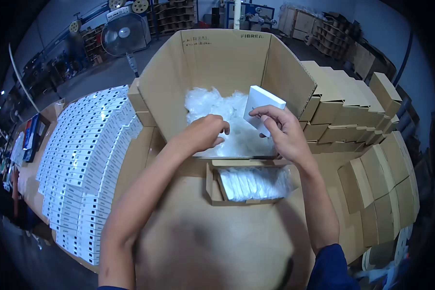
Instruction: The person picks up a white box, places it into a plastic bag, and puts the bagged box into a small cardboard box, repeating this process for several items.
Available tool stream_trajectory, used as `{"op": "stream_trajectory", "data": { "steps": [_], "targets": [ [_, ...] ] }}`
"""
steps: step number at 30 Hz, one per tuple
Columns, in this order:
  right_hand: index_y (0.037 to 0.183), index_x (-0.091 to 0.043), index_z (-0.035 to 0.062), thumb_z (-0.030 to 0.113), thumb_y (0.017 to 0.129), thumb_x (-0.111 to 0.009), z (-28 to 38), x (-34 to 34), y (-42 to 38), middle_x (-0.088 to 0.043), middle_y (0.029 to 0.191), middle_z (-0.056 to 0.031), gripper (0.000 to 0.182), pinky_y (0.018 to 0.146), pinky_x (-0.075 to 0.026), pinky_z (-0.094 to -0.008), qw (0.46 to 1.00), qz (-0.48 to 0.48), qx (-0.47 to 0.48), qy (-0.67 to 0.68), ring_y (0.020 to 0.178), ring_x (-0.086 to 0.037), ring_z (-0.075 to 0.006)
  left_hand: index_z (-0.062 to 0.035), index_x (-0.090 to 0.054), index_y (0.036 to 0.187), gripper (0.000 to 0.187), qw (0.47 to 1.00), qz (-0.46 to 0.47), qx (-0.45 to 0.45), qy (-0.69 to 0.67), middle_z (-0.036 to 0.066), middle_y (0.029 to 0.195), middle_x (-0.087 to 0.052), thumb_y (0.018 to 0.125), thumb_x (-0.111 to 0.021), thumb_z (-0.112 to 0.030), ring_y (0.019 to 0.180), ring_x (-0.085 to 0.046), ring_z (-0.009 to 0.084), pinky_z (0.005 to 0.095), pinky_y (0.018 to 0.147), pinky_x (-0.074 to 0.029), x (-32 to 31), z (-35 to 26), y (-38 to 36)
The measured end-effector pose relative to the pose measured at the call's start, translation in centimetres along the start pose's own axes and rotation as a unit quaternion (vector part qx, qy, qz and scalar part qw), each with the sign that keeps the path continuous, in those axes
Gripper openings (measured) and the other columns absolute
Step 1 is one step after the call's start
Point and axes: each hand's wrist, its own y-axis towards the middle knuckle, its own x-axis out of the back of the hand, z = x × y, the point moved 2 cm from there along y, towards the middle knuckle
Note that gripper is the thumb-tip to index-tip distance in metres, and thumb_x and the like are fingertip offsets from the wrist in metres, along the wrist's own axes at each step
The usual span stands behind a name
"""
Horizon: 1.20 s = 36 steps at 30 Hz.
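My right hand (286, 134) grips a flat white box (262, 104), tilted upright above the large carton. My left hand (204, 133) hovers over the carton's near side with its fingers loosely bent and apart, and nothing shows in them. Below both hands, clear plastic bags (217, 107) lie heaped inside the large open carton (222, 53). Nearer to me stands a small open cardboard box (216, 199), packed with a row of plastic-wrapped items (256, 183). What those wrapped items are, I cannot make out.
Stacked white boxes with small dark squares (82, 145) fill the left side. Folded brown cardboard boxes (340, 104) are piled at the right, with more brown boxes (384, 183) nearer me. A fan (124, 34) stands behind on the left.
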Motion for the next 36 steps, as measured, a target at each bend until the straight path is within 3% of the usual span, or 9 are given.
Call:
{"op": "stream_trajectory", "data": {
  "steps": [7,11,18,21,25,26,30,33,36],
  "targets": [
    [0.115,-0.075,0.0098,0.011,0.096,-0.061,-2.6,0.0,0.8,-0.064,0.098,-0.0122,0.024,0.080,-0.054,-0.0340,1.000,-0.021,0.000,-0.007,0.086,-0.066,-0.0202,0.0010,-0.068,0.106,0.018,0.988,0.155,0.026,0.007,0.023,0.098,-0.070,0.090,-0.070,-0.009,0.100,-0.066,0.0413,0.0472,0.089,-0.052,-4.0,3.4,4.1],
    [0.118,-0.074,0.0106,0.019,0.092,-0.070,-2.8,-0.2,1.1,-0.066,0.101,-0.0152,0.027,0.085,-0.052,-0.0372,0.998,-0.020,0.003,-0.059,0.089,-0.066,-0.0252,0.0032,-0.064,0.102,0.017,0.997,-0.018,0.038,-0.061,0.026,0.096,-0.069,0.093,-0.067,-0.011,0.092,-0.066,0.0429,0.0464,0.083,-0.052,-0.3,2.2,1.7],
    [0.123,-0.072,0.0036,0.039,0.081,-0.086,-0.7,-1.7,2.1,-0.069,0.114,-0.0232,0.057,0.094,-0.055,-0.0431,0.987,-0.030,0.063,-0.146,0.112,-0.068,-0.0345,0.0019,-0.057,0.103,0.019,0.958,-0.199,0.074,-0.195,0.012,0.087,-0.064,0.101,-0.066,-0.015,0.078,-0.060,0.0162,0.0331,0.074,-0.050,5.5,-0.6,-1.0],
    [0.115,-0.075,0.0022,0.040,0.080,-0.086,-2.4,-3.3,4.3,-0.071,0.112,-0.0229,0.053,0.091,-0.056,-0.0454,0.991,0.045,-0.110,0.068,0.104,-0.070,-0.0360,0.0013,-0.058,0.104,0.018,0.948,-0.263,0.063,-0.167,0.012,0.087,-0.064,0.101,-0.065,-0.015,0.079,-0.062,0.0168,0.0325,0.075,-0.051,5.2,-1.0,-0.8],
    [0.091,-0.077,-0.0026,0.017,0.081,-0.083,-4.3,-4.8,6.5,-0.073,0.093,-0.0224,0.023,0.093,-0.055,-0.0480,0.989,0.041,-0.020,-0.139,0.096,-0.070,-0.0403,-0.0036,-0.058,0.109,0.016,0.889,-0.395,0.146,-0.180,0.020,0.090,-0.069,0.100,-0.063,-0.016,0.085,-0.069,0.0366,0.0432,0.078,-0.052,3.5,1.7,0.7],
    [0.087,-0.077,-0.0025,0.014,0.080,-0.081,-4.3,-4.7,6.3,-0.073,0.089,-0.0235,0.018,0.099,-0.053,-0.0483,0.976,0.021,0.031,-0.214,0.104,-0.067,-0.0421,-0.0067,-0.059,0.109,0.015,0.863,-0.442,0.173,-0.174,0.015,0.086,-0.071,0.100,-0.063,-0.018,0.080,-0.071,0.0307,0.0412,0.074,-0.053,3.7,2.8,0.9],
    [0.113,-0.077,0.0027,0.024,0.080,-0.082,-6.9,-4.5,6.0,-0.070,0.118,-0.0270,0.040,0.108,-0.048,-0.0474,0.936,0.032,-0.025,-0.349,0.124,-0.059,-0.0425,-0.0081,-0.062,0.108,0.013,0.835,-0.462,0.171,-0.245,0.005,0.075,-0.071,0.101,-0.063,-0.018,0.068,-0.065,0.0150,0.0334,0.068,-0.051,5.1,4.0,1.4],
    [0.125,-0.073,0.0055,0.030,0.078,-0.084,-2.8,-2.6,5.6,-0.065,0.128,-0.0286,0.054,0.111,-0.046,-0.0479,0.971,-0.009,0.042,-0.235,0.129,-0.057,-0.0425,-0.0030,-0.061,0.111,0.014,0.836,-0.436,0.123,-0.309,-0.001,0.086,-0.068,0.105,-0.063,-0.015,0.073,-0.058,0.0050,0.0229,0.064,-0.046,5.7,2.7,0.9],
    [0.127,-0.073,0.0052,0.041,0.075,-0.088,0.9,-1.9,4.8,-0.065,0.119,-0.0212,0.064,0.092,-0.051,-0.0393,0.997,0.038,0.055,-0.042,0.102,-0.062,-0.0285,-0.0008,-0.062,0.113,0.018,0.839,-0.448,0.061,-0.302,0.001,0.093,-0.067,0.105,-0.064,-0.017,0.080,-0.058,0.0049,0.0225,0.069,-0.047,5.7,-0.2,-0.5]
  ]
}}
